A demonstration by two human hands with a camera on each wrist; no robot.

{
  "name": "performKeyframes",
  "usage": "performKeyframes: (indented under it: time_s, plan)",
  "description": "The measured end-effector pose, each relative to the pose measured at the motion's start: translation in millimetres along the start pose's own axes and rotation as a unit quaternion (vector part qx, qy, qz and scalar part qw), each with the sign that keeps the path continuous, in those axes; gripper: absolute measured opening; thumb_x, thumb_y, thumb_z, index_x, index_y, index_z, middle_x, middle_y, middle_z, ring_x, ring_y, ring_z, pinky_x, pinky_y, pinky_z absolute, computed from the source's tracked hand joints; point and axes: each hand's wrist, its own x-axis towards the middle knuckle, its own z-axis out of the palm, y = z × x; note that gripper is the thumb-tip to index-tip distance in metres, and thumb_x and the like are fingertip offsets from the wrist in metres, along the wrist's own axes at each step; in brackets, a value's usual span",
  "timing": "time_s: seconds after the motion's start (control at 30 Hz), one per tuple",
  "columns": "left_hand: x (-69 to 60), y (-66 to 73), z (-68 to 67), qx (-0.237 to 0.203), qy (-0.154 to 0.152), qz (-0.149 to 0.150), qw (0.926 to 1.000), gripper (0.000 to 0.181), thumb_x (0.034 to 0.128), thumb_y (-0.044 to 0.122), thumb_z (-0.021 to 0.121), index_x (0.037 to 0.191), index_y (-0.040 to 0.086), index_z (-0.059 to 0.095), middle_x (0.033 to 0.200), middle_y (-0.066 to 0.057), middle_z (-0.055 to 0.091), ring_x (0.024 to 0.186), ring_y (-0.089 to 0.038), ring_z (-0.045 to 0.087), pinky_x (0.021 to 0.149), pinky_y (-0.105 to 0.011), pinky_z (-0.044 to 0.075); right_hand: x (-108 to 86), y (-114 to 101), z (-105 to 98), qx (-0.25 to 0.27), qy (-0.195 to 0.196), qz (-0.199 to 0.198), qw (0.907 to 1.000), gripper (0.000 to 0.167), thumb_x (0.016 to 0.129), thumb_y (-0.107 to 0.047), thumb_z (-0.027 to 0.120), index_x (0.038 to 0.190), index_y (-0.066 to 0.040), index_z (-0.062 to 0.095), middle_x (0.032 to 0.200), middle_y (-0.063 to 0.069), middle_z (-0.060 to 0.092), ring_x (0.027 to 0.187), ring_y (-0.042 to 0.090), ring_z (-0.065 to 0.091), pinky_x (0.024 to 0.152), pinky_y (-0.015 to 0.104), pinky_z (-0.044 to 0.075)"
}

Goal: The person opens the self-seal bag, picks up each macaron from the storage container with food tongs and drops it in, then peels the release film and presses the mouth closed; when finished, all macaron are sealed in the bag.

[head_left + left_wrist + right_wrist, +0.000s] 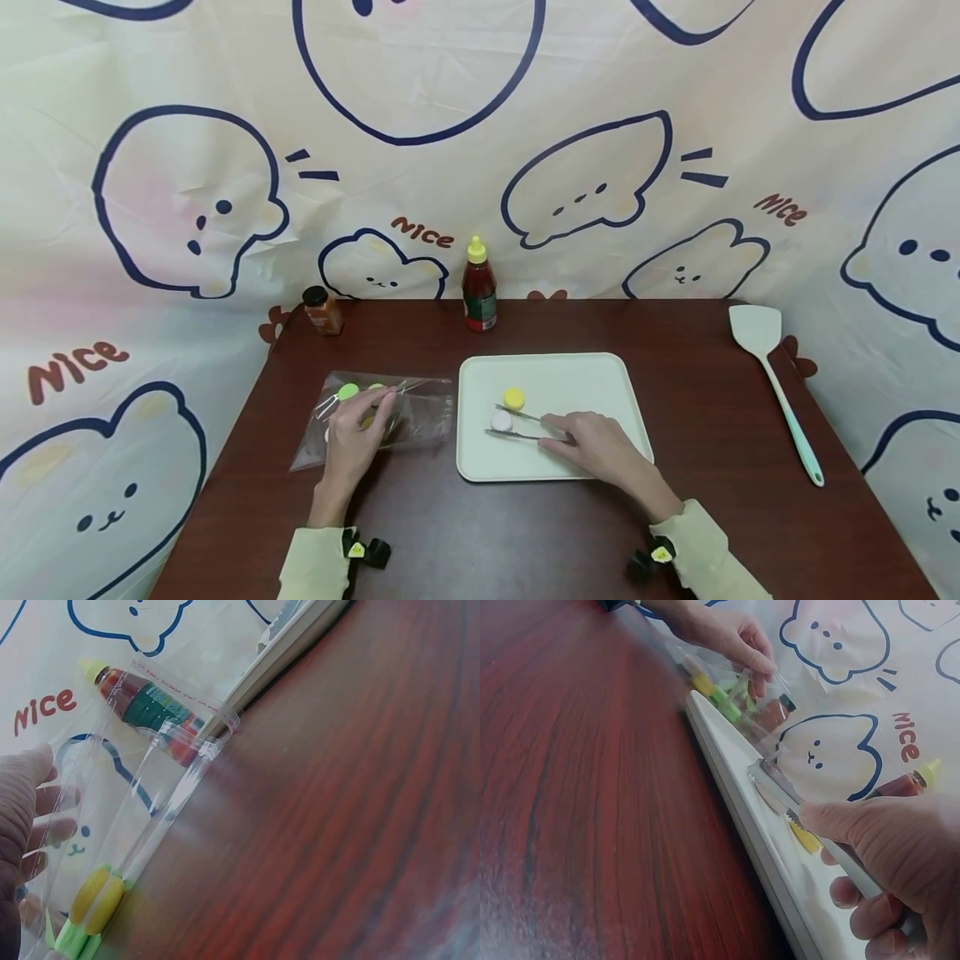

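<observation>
My left hand (354, 429) pinches the raised edge of a clear plastic bag (429, 417), which lies on the table left of the tray. Inside the bag are green macarons (348, 391) and a yellow macaron (97, 900) with a pale filling. My right hand (596, 446) grips metal tongs (780, 791) over the cream tray (585, 375). Between the tong tips is a white macaron (502, 421); whether both tips press on it I cannot tell. Just behind it, another yellow macaron (513, 398) rests on the tray.
A red sauce bottle (480, 292) with a yellow cap stands behind the tray. At the back left is a small black-lidded jar (324, 315). Along the right side lies a spatula (780, 383). A printed cloth (585, 83) hangs behind the brown table (487, 533).
</observation>
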Motion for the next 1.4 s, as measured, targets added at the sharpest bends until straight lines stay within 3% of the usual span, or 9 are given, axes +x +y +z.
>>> performKeyframes:
  time_s: [0.43, 0.63, 0.93, 1.17, 1.4]
  plan:
    - [0.4, -0.8, 1.6, 0.001, 0.013, -0.002, 0.9999, 0.014, 0.0931, 0.004, 0.079, 0.107, 0.004, 0.081, 0.104, -0.011, 0.08, 0.096, -0.031, 0.075, 0.094, -0.04, 0.052, -4.3, 2, 4, -0.054, 0.036, -0.031, 0.9974, 0.043, 0.098, -0.049, 0.071, 0.131, -0.021, 0.074, 0.084, -0.002, 0.073, 0.068, 0.005, 0.056, 0.055, 0.023, 0.041]
    - [0.8, 0.4, 1.1, -0.002, 0.017, 0.003, 0.9999, 0.015, 0.0919, 0.003, 0.079, 0.107, 0.004, 0.081, 0.103, -0.01, 0.08, 0.096, -0.031, 0.075, 0.094, -0.036, 0.051, -5.5, 5, 9, -0.06, 0.061, -0.073, 0.9936, 0.038, 0.099, -0.044, 0.072, 0.129, -0.022, 0.074, 0.086, -0.003, 0.074, 0.072, 0.007, 0.063, 0.057, 0.024, 0.045]
    - [-0.1, 1.7, 0.9, 0.001, 0.01, -0.007, 0.9999, 0.016, 0.0929, 0.005, 0.079, 0.109, 0.006, 0.082, 0.104, -0.009, 0.08, 0.096, -0.029, 0.075, 0.094, -0.04, 0.052, -4.7, 13, 14, -0.044, 0.088, -0.119, 0.988, 0.025, 0.099, -0.04, 0.073, 0.118, -0.025, 0.074, 0.073, -0.013, 0.062, 0.063, 0.001, 0.045, 0.054, 0.019, 0.037]
    - [-0.1, 0.8, 0.6, 0.004, 0.007, -0.004, 1.0, 0.016, 0.0932, 0.006, 0.079, 0.109, 0.006, 0.082, 0.105, -0.009, 0.08, 0.096, -0.028, 0.075, 0.094, -0.039, 0.053, -4.6, 8, 11, -0.021, 0.087, -0.098, 0.9911, 0.036, 0.099, -0.04, 0.073, 0.128, -0.02, 0.076, 0.096, -0.004, 0.079, 0.079, 0.006, 0.068, 0.066, 0.027, 0.053]
    - [0.3, 0.4, 0.7, -0.003, 0.007, -0.011, 0.9999, 0.016, 0.0939, 0.006, 0.078, 0.109, 0.006, 0.082, 0.105, -0.009, 0.08, 0.098, -0.029, 0.075, 0.097, -0.03, 0.05, 5.7, 0, 2, -0.008, 0.081, -0.081, 0.9934, 0.04, 0.101, -0.046, 0.069, 0.131, -0.022, 0.075, 0.097, -0.002, 0.079, 0.077, 0.006, 0.066, 0.068, 0.03, 0.053]
